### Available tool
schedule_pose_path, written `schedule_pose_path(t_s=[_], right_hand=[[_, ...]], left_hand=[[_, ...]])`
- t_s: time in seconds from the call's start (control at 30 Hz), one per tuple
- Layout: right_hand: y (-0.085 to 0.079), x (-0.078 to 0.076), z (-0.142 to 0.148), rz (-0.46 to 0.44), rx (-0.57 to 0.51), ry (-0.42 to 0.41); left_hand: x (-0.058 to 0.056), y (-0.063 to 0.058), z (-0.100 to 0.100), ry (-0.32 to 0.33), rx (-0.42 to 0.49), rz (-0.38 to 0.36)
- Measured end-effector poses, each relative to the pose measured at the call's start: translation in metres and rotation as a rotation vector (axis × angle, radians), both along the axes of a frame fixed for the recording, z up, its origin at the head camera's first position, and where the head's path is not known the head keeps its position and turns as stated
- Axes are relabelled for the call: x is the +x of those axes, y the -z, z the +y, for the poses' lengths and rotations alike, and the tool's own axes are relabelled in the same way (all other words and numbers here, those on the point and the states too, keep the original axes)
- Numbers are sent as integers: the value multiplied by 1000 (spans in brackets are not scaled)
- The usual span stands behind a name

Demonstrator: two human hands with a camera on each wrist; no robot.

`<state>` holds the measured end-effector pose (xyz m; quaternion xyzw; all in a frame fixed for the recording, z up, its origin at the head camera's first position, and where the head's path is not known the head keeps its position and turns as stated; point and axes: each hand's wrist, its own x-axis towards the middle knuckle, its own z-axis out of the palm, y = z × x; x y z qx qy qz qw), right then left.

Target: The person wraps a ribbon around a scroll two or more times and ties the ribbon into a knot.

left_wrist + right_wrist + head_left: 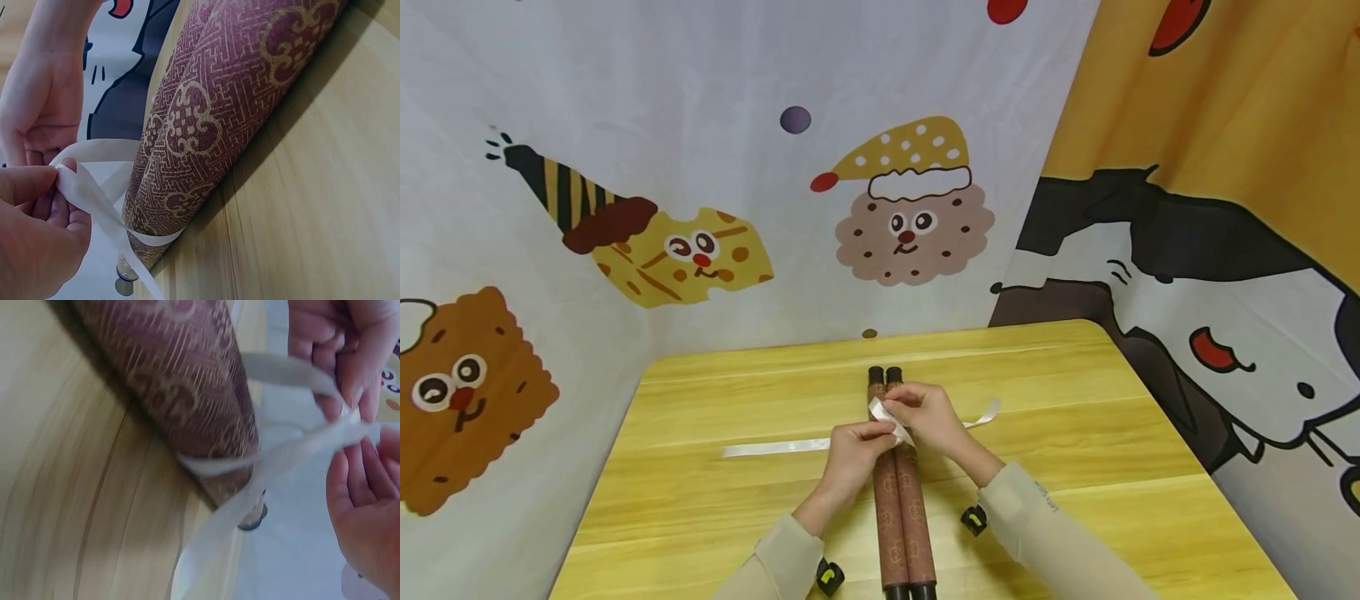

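Head view: a scroll pair (pixel 898 521), two rolls in reddish-brown cloth with gold medallions and black end knobs, lying side by side lengthwise on the wood-grain tabletop (pixel 1075 458). Landmark for all entries below.

White satin ribbon (pixel 775 448): one, passed round the scroll pair toward its far end; one tail out to the left of the pair, another to its right.

Left hand (pixel 847 458): above the scroll pair, its left edge; thumb and forefinger pinching the ribbon. Right hand (pixel 931 418): over the pair's right edge, slightly farther along; fingertips likewise pinching ribbon.

Handling note, by judgement: the work appears to be a tie or bow. Best kept with the band flat and snug, the crossing centred over the seam between the rolls, the ribbon untwisted and both ends drawn evenly, without crushing the cloth.

Condition of record: the crossing is masked by fingers, so whether a knot exists cannot be told. Ribbon beneath the scroll pair hidden; near knobs cut by the frame edge; right wrist view blurred at ribbon and fingertips.
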<state>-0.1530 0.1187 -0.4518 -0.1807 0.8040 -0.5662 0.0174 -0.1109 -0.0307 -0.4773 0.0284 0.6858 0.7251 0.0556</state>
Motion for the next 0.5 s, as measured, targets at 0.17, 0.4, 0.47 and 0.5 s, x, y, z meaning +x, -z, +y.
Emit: schedule_pose_path(t_s=[0.17, 0.4, 0.47, 0.5], right_hand=[[7, 0, 14, -9, 38, -147], [14, 2, 26, -47, 11, -282], [15, 3, 28, -40, 27, -292], [15, 3, 28, -37, 35, -296]], left_hand=[[0, -1, -1, -10, 7, -10], [-7, 17, -3, 3, 23, -25], [-9, 24, -3, 0, 21, -31], [-10, 26, -2, 0, 16, -32]])
